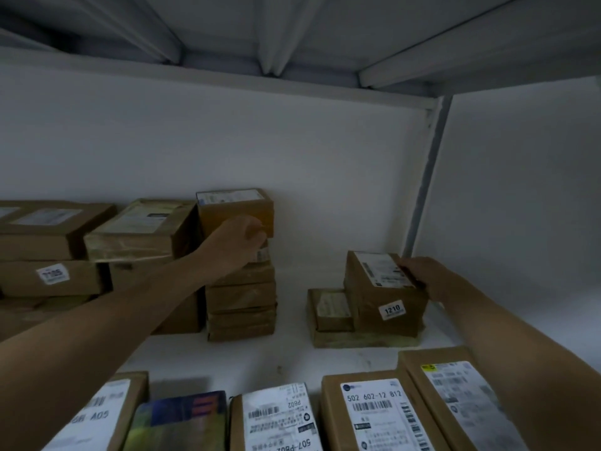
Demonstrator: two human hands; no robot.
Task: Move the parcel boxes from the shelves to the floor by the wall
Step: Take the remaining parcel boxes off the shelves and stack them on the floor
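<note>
My left hand [239,242] grips the stack-top box [234,208]; right hand [422,277] grips box 1210 [382,288]. Shelf [292,359] heavily stocked: early stage, I judge.

A grey metal upright [426,177] stands at the rear right corner and meets the overhead panel [325,27] at its top end. Pale stiffening ribs [276,34] cross that panel's underside. A plain white rear surface [227,141] closes the bay.
</note>
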